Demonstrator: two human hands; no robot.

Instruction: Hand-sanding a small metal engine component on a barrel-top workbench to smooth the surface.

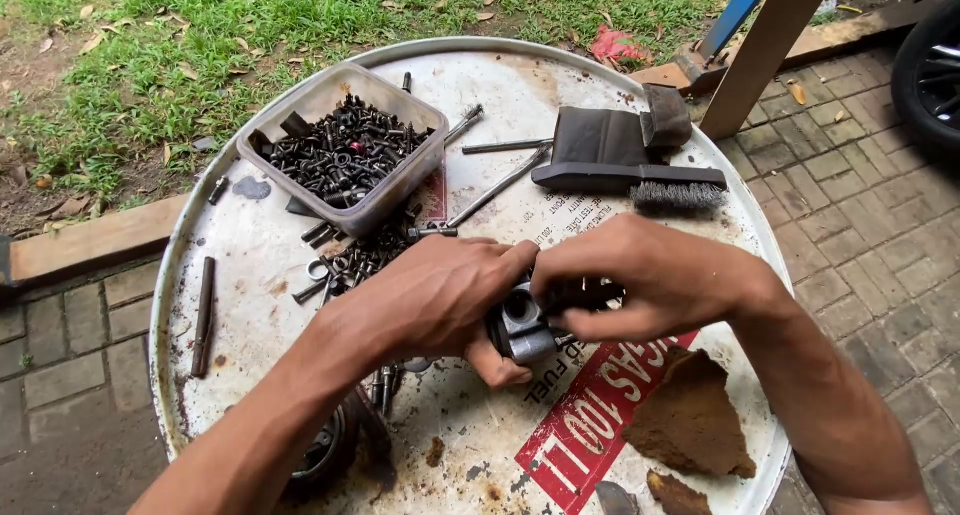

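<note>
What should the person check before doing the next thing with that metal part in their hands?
1. Left hand has the grey metal part firmly: ok, fingers wrap it.
2. Right hand grip on the part's dark end: cannot tell, fingers hide it.
3. Part over the drum lid, not the ground: ok.
4. Tub of dark bolts within easy reach: ok, just behind the left hand.
5. Wire brush out of the way: ok, lying apart behind the right hand.
</note>
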